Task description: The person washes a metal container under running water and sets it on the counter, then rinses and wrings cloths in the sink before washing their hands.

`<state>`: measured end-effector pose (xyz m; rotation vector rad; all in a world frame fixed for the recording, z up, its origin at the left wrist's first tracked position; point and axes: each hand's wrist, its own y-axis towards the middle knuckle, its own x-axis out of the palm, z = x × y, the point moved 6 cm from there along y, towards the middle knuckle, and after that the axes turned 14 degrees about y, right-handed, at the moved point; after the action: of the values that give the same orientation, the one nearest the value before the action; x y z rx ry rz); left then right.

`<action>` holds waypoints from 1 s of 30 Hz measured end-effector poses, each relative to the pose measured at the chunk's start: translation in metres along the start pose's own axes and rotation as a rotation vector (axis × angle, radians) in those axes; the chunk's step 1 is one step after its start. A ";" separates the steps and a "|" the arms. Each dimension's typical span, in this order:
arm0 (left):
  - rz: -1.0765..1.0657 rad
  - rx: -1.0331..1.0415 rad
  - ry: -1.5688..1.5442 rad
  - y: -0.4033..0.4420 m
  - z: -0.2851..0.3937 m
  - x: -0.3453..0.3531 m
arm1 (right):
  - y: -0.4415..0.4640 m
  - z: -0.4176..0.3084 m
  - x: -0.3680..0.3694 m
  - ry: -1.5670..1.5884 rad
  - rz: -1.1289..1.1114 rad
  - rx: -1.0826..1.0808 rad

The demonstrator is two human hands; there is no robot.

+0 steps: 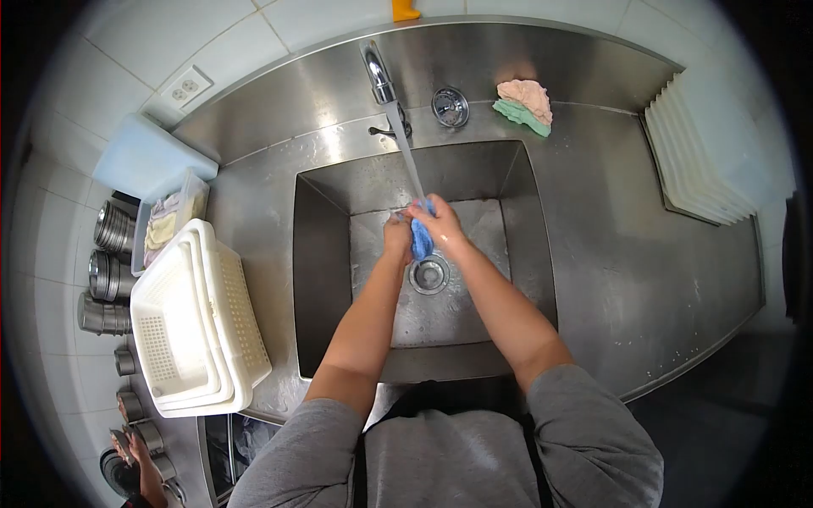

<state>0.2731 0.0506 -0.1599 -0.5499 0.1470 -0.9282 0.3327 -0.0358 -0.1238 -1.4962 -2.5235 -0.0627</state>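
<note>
Water runs from the faucet (pixel 378 74) down onto a wet blue cloth (pixel 422 240), bunched up between my two hands. My left hand (pixel 398 235) grips the cloth's left side with curled fingers. On the other side my right hand (pixel 442 223) is closed around its upper part, right where the stream lands. Both hands are over the steel sink (pixel 322 271), a little above the drain (pixel 429 274) in this view. The fingertips are partly hidden by the cloth and the water.
Nested white baskets (pixel 241 313) and a bin of folded cloths (pixel 199 203) stand left. A drain strainer (pixel 450 107) and pink and green cloths (pixel 525 106) lie behind the sink. White trays (pixel 703 152) stand upright at right. Another person's hand (pixel 127 444) shows at lower left.
</note>
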 end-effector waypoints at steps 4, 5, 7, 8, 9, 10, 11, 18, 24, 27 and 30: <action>-0.164 0.028 0.339 -0.009 0.030 -0.013 | 0.008 -0.006 -0.038 0.301 0.051 0.118; -0.316 0.053 0.458 -0.009 0.028 -0.011 | 0.007 -0.011 -0.042 0.221 0.019 0.144; -0.382 0.081 0.488 -0.012 0.028 -0.008 | 0.006 -0.016 -0.044 0.140 -0.006 0.167; -0.493 0.100 0.639 -0.015 0.025 -0.001 | 0.006 -0.022 -0.031 0.094 -0.152 0.106; -0.601 0.117 0.790 -0.018 0.021 0.003 | 0.005 -0.025 -0.019 0.048 -0.300 0.046; -0.639 0.108 0.882 -0.019 0.019 0.005 | 0.005 -0.025 -0.016 0.050 -0.299 0.047; -0.639 0.108 0.884 -0.018 0.020 0.007 | 0.005 -0.024 -0.015 0.007 -0.286 0.048; -0.419 0.214 0.782 -0.021 0.060 0.023 | -0.010 0.007 -0.035 0.052 0.016 0.402; -0.363 0.125 0.013 -0.017 0.062 0.023 | -0.024 0.023 -0.015 0.808 -0.008 0.632; -0.204 0.079 -0.072 -0.010 0.048 0.007 | -0.017 0.016 -0.010 0.699 0.177 0.471; -0.183 -0.132 -0.127 -0.010 0.024 0.003 | -0.005 -0.007 -0.007 0.492 0.183 0.090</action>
<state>0.2766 0.0525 -0.1338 -0.7519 0.0431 -1.0632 0.3329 -0.0447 -0.1183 -1.4552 -1.9730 -0.2520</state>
